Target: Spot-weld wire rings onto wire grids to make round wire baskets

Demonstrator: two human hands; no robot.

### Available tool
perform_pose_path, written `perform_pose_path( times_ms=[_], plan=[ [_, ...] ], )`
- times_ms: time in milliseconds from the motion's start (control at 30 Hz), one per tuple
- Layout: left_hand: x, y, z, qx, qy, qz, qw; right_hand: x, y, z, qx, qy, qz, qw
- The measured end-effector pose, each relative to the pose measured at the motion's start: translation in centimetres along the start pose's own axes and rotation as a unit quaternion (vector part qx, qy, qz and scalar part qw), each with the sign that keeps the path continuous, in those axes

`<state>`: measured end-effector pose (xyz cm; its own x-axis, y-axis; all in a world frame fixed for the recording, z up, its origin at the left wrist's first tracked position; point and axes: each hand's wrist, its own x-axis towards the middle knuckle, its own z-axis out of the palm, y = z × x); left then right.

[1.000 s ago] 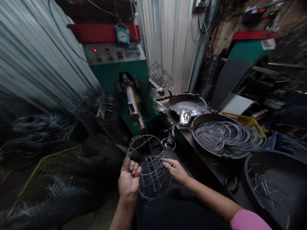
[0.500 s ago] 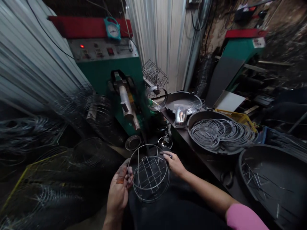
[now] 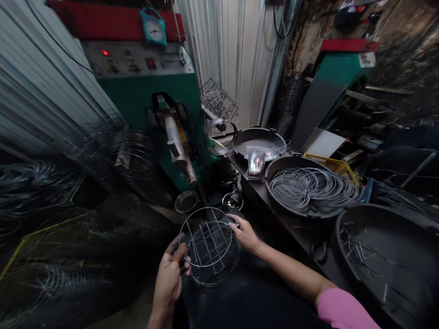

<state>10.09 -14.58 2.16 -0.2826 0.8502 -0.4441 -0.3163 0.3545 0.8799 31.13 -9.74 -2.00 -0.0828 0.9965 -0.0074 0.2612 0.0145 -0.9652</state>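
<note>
A round wire rack [image 3: 208, 244], made of metal rings with a crossed grid inside, is held tilted between my two hands, low in the middle of the view. The fingers of my left hand [image 3: 172, 267] are closed on the rack's left rim, and an orange band shows on one finger. My right hand [image 3: 244, 233], with a ring on a finger, pinches the upper right rim. Dark cloth on my lap lies beneath the rack. A welding machine [image 3: 144, 105], green with a red top, stands just beyond, its metal arm pointing down toward the rack.
To the right, a bench bears a round pan of wire rings [image 3: 310, 185], a pan with short wire rods [image 3: 408, 246] and a further pan [image 3: 260, 135]. Wire coils [image 3: 133, 151] and a yellow-edged crate [image 3: 20, 246] stand left. Two shiny bowls [image 3: 233, 200] sit below the machine.
The rack has turned a little in my hands, its grid now slanting more. My left fingers have shifted on the rim. The whole view has moved slightly.
</note>
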Motion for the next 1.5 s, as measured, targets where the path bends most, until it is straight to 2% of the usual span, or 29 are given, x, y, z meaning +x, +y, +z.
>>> perform_pose_path(
  times_ms=[67, 200, 433, 633, 833, 1033, 1200, 1500],
  plan=[
    [0.2, -0.5, -0.3, 0.011, -0.015, -0.005, 1.000, 0.0, 0.4, 0.1, -0.030, -0.002, -0.026, 0.999],
    [0.4, -1.3, -0.9, 0.035, -0.009, 0.005, 0.999, 0.1, 1.1, 0.4, -0.075, -0.008, -0.081, 0.994],
    [1.4, -2.5, -2.0, 0.137, -0.036, 0.026, 0.989, -0.1, 1.7, 0.4, -0.128, -0.019, -0.103, 0.986],
    [2.4, -3.5, -2.5, 0.227, -0.039, 0.090, 0.969, 0.3, 2.6, 0.1, -0.145, -0.037, -0.094, 0.984],
    [2.6, -4.2, -3.1, 0.254, -0.016, 0.081, 0.964, 0.3, 2.6, 0.1, -0.167, -0.059, -0.079, 0.981],
    [3.4, -4.1, -3.3, 0.228, -0.036, 0.086, 0.969, -0.6, 2.5, -0.1, -0.216, -0.077, -0.062, 0.971],
    [4.2, -4.2, -3.4, 0.213, -0.042, 0.066, 0.974, -0.9, 1.4, -0.3, -0.257, -0.093, -0.043, 0.961],
    [4.9, -4.2, -4.4, 0.261, -0.095, 0.048, 0.959, -1.1, -0.4, -0.4, -0.260, -0.097, -0.006, 0.961]
  ],
)
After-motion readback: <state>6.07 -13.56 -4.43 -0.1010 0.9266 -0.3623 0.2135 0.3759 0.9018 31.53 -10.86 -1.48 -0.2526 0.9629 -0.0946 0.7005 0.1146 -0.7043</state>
